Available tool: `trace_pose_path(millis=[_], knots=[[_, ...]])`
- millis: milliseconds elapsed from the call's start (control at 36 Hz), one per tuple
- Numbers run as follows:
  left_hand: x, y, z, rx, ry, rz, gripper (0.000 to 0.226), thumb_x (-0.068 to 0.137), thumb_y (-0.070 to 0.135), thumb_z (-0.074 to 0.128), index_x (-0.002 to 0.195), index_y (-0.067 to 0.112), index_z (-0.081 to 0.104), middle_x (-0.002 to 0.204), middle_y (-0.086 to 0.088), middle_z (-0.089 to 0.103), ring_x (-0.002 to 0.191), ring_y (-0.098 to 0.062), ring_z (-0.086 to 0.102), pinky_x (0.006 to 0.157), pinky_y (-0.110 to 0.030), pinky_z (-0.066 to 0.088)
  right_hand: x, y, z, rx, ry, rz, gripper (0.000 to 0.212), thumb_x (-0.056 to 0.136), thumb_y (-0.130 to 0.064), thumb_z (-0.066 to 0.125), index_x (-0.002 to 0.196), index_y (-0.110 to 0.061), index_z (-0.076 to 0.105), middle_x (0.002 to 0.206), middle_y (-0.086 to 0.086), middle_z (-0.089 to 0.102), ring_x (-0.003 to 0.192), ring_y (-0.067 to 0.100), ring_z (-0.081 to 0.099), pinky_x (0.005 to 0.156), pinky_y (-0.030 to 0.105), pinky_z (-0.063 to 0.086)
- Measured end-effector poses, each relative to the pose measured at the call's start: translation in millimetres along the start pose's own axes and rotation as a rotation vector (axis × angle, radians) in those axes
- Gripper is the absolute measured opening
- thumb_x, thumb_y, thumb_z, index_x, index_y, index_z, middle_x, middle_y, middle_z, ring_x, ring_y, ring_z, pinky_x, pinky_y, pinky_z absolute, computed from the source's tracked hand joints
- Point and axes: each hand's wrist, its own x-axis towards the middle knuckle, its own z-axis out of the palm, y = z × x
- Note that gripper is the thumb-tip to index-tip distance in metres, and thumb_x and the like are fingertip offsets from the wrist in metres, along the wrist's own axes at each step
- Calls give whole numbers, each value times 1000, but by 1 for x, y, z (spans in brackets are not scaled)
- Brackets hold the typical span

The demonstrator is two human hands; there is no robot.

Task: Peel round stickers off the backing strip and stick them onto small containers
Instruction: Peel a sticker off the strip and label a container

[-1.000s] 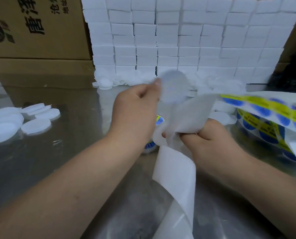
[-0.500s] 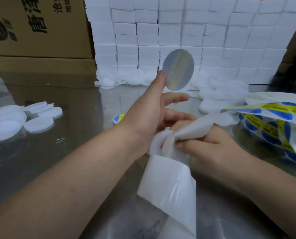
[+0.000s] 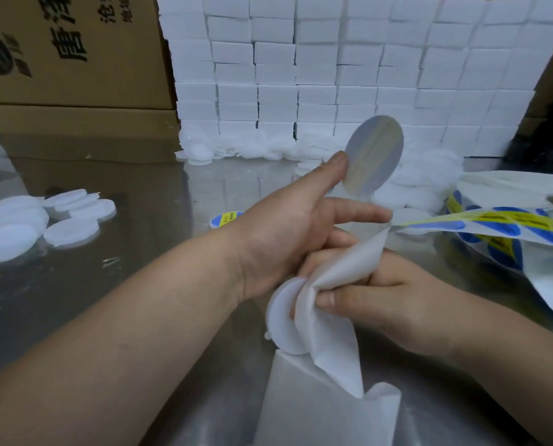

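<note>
The left forearm (image 3: 140,333) and right forearm (image 3: 494,365) are bare as far as they show. The left hand (image 3: 285,239) and right hand (image 3: 391,304) are ungloved, with short, plain nails.

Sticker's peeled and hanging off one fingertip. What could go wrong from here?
1. The sticker clings by its edge to one fingertip of the left hand; it could fold onto itself or drop.
2. The right hand grips the backing strip and a white container together; loose strip may cover the container, so the sticker might land crooked or on paper.
</note>
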Motion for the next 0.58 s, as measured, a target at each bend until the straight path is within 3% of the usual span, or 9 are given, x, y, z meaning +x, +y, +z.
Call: trace_pose_path(millis=[111, 194, 306, 389, 472, 528, 583], knots=[[-1, 2, 2, -87, -33, 83, 69, 66, 64, 37, 110, 18, 61, 86, -13, 68, 88, -29, 57, 76, -34, 46, -1, -4, 1, 43, -16, 31, 15, 77, -13, 52, 77, -1, 61, 80, 12, 57, 79, 16, 55, 74, 33, 45], [-3, 5, -1, -137, -16, 160, 61, 67, 63, 38, 98, 21, 68, 78, -9, 67, 80, -26, 57, 67, -30, 44, -2, -2, -1, -30, -21, 101, 32, 74, -25, 55, 74, 7, 59, 76, 22, 56, 74, 31, 54, 73, 43, 45], [-3, 8, 0, -269, 57, 233, 54, 63, 57, 44, 81, 15, 74, 76, -9, 61, 58, -20, 61, 59, -23, 48, -4, -2, 0, -4, -58, 120, 26, 76, -23, 55, 65, -1, 64, 63, 3, 56, 59, 9, 51, 55, 22, 41], [-3, 10, 1, -343, 200, 264, 47, 72, 53, 48, 63, 14, 74, 56, -4, 52, 43, -14, 51, 58, -23, 47, -2, -1, -1, -49, -44, 50, 22, 78, -25, 55, 57, -20, 61, 59, -10, 56, 55, -2, 50, 53, 14, 37], [0, 10, -5, -415, 423, 262, 55, 85, 51, 48, 48, 15, 67, 40, 3, 42, 31, -9, 30, 50, -17, 41, 0, -1, -2, -161, 16, -41, 36, 79, -41, 54, 50, -20, 49, 59, 3, 48, 54, 8, 46, 53, 25, 34], [0, 9, -10, -467, 529, 238, 57, 86, 51, 50, 44, 14, 62, 42, 4, 39, 28, -9, 23, 47, -16, 33, -1, 1, -3, -143, 92, -106, 51, 76, -51, 49, 49, -8, 44, 58, 16, 42, 55, 27, 40, 52, 34, 30], [0, 9, -14, -476, 604, 211, 57, 86, 52, 51, 45, 13, 61, 47, 3, 39, 26, -9, 22, 48, -20, 28, -1, 4, -4, -117, 145, -168, 67, 75, -65, 49, 52, -2, 40, 57, 19, 38, 55, 31, 37, 52, 40, 29]])
